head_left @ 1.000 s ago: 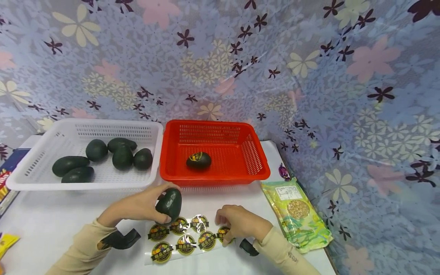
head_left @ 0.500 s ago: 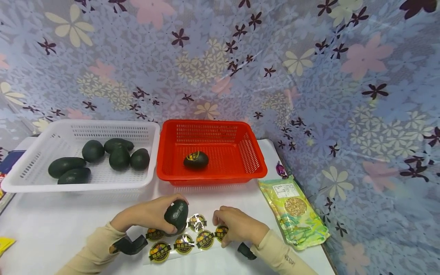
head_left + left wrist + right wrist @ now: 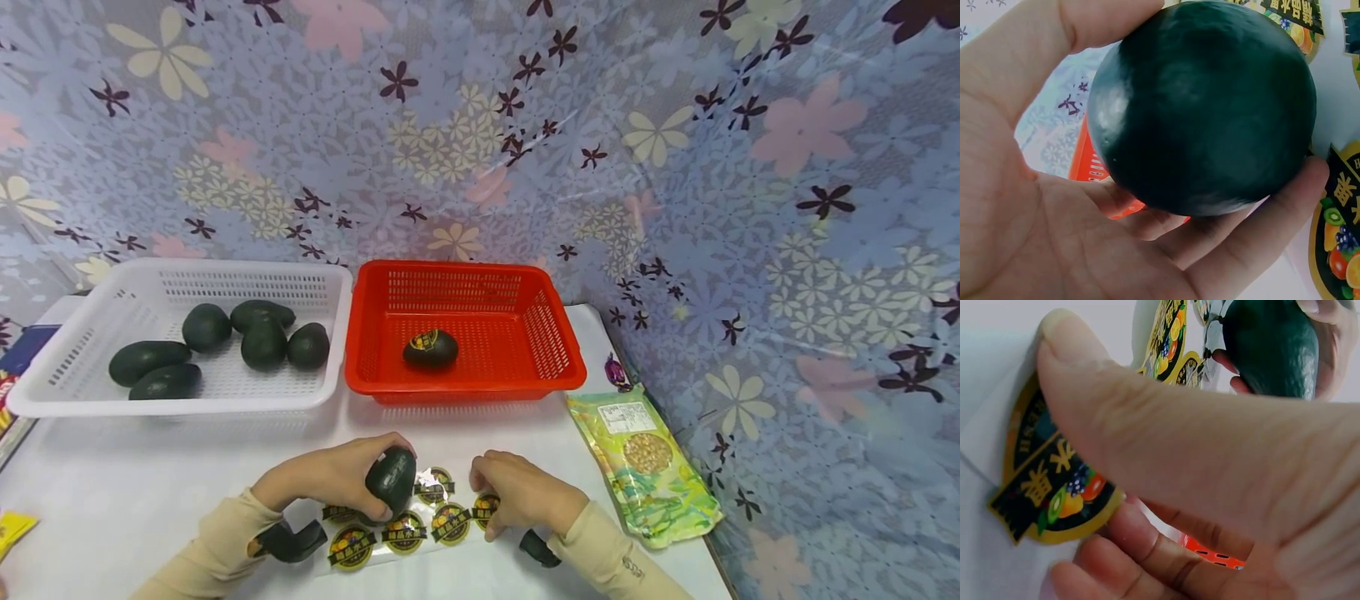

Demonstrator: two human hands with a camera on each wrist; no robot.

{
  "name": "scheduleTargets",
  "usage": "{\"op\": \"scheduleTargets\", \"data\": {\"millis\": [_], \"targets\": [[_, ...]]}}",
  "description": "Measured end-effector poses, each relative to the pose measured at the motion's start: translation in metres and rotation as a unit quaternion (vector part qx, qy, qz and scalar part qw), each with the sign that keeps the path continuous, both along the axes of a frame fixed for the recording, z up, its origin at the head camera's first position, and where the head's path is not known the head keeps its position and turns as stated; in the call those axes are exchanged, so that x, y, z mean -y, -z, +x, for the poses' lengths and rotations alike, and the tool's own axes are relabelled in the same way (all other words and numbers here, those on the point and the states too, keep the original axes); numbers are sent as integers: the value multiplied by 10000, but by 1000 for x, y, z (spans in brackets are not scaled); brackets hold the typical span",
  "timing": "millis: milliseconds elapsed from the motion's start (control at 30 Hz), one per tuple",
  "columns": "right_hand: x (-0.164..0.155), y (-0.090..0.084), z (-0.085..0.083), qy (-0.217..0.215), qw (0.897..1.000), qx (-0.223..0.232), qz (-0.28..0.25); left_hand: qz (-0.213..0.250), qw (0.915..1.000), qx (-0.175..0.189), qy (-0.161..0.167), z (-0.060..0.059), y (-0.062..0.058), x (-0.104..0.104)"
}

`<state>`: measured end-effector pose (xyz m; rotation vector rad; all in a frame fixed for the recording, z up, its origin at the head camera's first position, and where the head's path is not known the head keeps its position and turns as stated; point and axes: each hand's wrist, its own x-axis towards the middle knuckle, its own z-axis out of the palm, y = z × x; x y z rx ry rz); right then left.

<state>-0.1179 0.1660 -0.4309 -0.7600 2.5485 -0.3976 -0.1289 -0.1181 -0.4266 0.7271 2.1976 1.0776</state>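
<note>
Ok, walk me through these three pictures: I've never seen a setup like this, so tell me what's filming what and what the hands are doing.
There is no machine here: a person works with two bare hands and wears three cameras. The wide picture comes from a camera on the head, looking down at a white table. The two close-ups come from cameras strapped to each wrist.

The left hand grips a dark green avocado, which fills the left wrist view. The right hand is at a sheet of round fruit stickers; in the right wrist view its thumb and fingers pinch one sticker at the sheet's edge.

Behind the hands stand a white basket with five unlabelled avocados and a red basket with one avocado bearing a sticker. A snack bag lies at the right.
</note>
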Motion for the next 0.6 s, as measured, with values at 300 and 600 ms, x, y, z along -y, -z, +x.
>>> {"op": "scheduleTargets", "data": {"millis": [300, 600], "targets": [[-2, 0, 1, 40, 10000, -56, -39, -59, 10000, 43, 3, -1, -1, -1], [-6, -3, -1, -55, 9994, -50, -349, -38, 9999, 162, 9, 0, -2, -1]]}}
